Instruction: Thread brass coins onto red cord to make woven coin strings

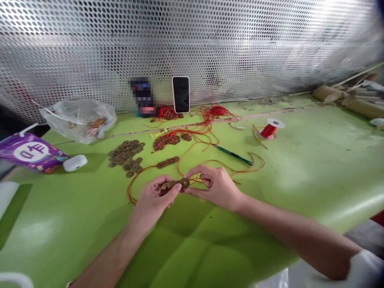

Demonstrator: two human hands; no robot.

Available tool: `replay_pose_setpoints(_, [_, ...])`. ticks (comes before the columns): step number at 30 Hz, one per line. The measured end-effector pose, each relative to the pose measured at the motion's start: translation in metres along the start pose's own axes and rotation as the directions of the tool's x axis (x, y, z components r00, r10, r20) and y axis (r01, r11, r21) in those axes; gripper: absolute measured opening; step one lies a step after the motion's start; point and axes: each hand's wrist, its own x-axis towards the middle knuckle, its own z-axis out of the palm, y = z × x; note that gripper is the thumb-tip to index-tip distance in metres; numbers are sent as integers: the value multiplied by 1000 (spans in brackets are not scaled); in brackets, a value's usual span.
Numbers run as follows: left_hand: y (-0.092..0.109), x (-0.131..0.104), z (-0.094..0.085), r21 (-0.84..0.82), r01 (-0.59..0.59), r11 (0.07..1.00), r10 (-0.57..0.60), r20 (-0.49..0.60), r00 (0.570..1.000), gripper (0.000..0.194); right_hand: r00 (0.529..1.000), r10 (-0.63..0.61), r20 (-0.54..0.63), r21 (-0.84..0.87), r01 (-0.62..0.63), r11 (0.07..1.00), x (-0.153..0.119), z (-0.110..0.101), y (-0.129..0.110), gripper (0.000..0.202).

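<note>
My left hand (157,196) grips a short overlapping row of brass coins (173,185) with square holes, thumb pressed on their face. Red cord (196,179) comes out at the row's right end. At that end is my right hand (217,185), its index finger and thumb close around the last coin and its other fingers curled on the cord. Whether those two fingertips touch the coin is hard to see. Just beyond my hands lies a strung row of coins (168,162), its red cord curving down to the left. Behind it, a pile of loose coins (126,154) rests on the green table (297,192).
Bundles of corded coins (168,140) and tangled red cord (217,111) lie farther back. A green pen-like tool (232,155) and a red cord spool (270,130) sit rightward. A phone (181,95) leans on the perforated metal panel (240,44). Leftward are a plastic bag (81,120), purple carton (31,154) and white case (75,163).
</note>
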Motion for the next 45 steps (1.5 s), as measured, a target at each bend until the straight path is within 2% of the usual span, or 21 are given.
replay_pose_setpoints(6, [3,0,2,-1,-11,1000,11,-75,997,22,1000,-13,-2,9,13,1000,2,-3,-1,27])
replay_pose_setpoints(13, [1,-1,3,-55,17,998,-20,-59,998,24,998,-28,-47,-45,26,999,1,-2,2,22])
replay_pose_setpoints(20, [1,-1,3,-79,27,997,-31,-55,998,25,997,-38,-60,-17,37,999,1,-3,2,20])
replay_pose_setpoints(27, [4,-2,2,-80,-2,997,-3,-60,998,23,999,-23,-29,-28,22,999,1,-4,-2,21])
replay_pose_setpoints(30, [10,-3,-1,-94,-21,995,10,-113,994,22,1000,8,17,26,-9,1000,4,-14,-3,18])
replay_pose_setpoints(34, [16,-2,-7,-110,-37,993,15,-194,981,24,980,87,180,165,-118,979,11,-46,4,10])
replay_pose_setpoints(36, [18,-1,-10,-108,-46,993,22,-217,976,24,950,139,281,105,-174,979,13,-63,12,14])
replay_pose_setpoints(39, [20,-1,-14,-102,-67,992,41,-238,970,23,889,251,382,-190,-191,963,12,-83,28,22])
replay_pose_setpoints(42, [22,-2,-16,-106,-93,990,65,-244,968,23,852,350,389,-471,-143,871,8,-93,42,31])
replay_pose_setpoints(45, [22,-4,-15,-100,-101,990,77,-226,971,24,860,351,370,-570,-88,817,7,-95,47,29])
